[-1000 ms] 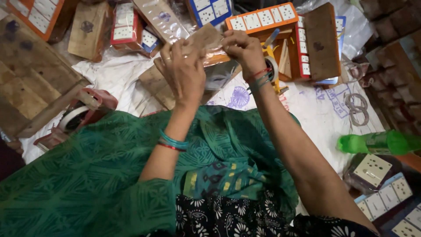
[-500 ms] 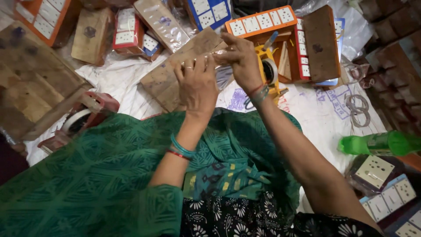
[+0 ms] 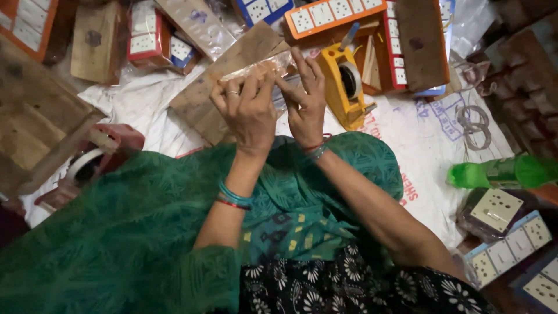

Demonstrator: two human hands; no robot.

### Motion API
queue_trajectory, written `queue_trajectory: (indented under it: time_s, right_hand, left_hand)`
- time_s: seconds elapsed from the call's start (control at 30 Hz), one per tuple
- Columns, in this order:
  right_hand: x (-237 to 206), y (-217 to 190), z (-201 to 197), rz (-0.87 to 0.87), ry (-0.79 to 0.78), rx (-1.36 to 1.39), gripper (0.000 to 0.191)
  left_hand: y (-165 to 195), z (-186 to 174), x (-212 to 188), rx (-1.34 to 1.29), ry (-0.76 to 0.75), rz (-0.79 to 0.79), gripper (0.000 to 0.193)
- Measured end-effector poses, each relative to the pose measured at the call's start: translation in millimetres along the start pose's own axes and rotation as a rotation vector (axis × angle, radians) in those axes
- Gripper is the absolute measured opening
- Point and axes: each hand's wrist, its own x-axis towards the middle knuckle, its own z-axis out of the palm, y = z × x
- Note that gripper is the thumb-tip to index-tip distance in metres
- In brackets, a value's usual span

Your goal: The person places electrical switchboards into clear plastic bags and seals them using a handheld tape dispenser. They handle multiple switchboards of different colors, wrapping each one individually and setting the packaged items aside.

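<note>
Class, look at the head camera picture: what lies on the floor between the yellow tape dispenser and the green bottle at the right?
In the head view, between the yellow tape dispenser and the green bottle lies only the white printed sack, with a loop of grey wire on it.

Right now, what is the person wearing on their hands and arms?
Left hand: a ring on one finger, teal and red bangles on the forearm, green sleeve at the upper arm. Right hand: dark and red bangles at the wrist, forearm bare.
</note>
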Motion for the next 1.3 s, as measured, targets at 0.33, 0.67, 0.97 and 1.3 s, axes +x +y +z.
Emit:
queue_trajectory:
  time_s: [0.33,0.67,0.97,1.3]
  right_hand:
    - [12.1,33.5,-32.3,-0.043,0.082,0.155,0.048]
    - [-23.5,-7.0,1.3,-0.076,0.006,0.014,0.054]
    - [-40.5,108.3,-56.9,0.227,0.212,0.285,0.053]
    - [-46.7,266.8,-133.4,0.632,-0.240,0.141,0.016]
  left_hand:
    - [26.2,37.7,11.2,0.031,-0.070,0.170,0.022]
    - [-24.8,-7.8,-2.0,-0.021,-0.051,0.336,0.024]
    - [-36.6,13.5,-27.9,0.016,-0.058,0.367,0.017]
    - [-10.6,4.2,-21.0,-0.045,-0.075,0.357,0.005]
